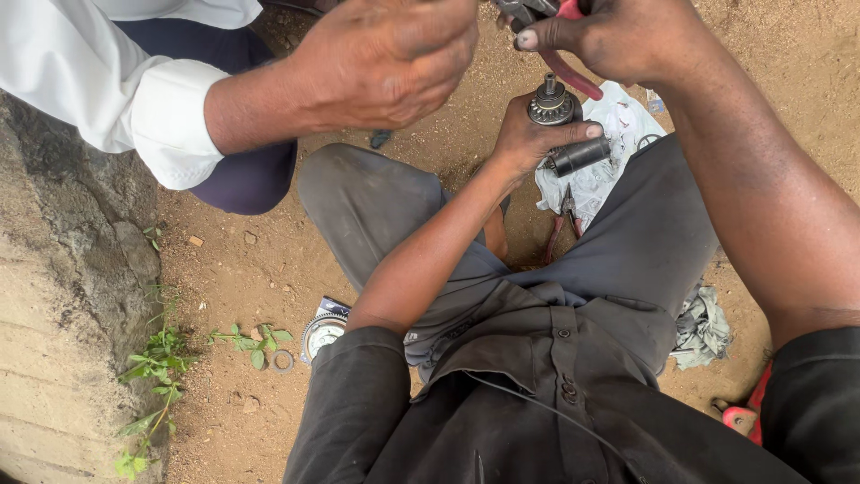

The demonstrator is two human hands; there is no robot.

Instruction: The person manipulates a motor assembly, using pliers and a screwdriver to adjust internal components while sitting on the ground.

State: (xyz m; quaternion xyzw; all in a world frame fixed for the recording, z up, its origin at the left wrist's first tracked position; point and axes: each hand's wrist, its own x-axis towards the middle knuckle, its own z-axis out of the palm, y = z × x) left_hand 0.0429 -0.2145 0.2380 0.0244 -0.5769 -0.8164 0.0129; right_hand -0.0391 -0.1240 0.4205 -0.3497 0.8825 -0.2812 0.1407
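Bare brown dirt (269,269) lies underfoot, with a stone ledge (63,296) at the left. At the top edge the right hand (618,36) is closed on red-handled pliers (573,76) whose jaws are cut off, while a co-worker's hand (385,58) in a white sleeve (134,90) hovers beside, its fingers curled on nothing visible. Below, the left hand (528,139) wraps tightly around a dark geared motor part (560,116), held upright above a crumpled white cloth (609,170) where a second pair of pliers (564,215) lies half hidden.

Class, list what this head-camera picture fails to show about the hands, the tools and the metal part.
- Pliers in the right hand: jaws cut off by the top edge.
- Geared metal part: its lower body is hidden by the left hand.
- Co-worker's hand: fingertips cut by the top edge; whether it holds anything is unclear.
- Red tool: mostly hidden behind the right sleeve.
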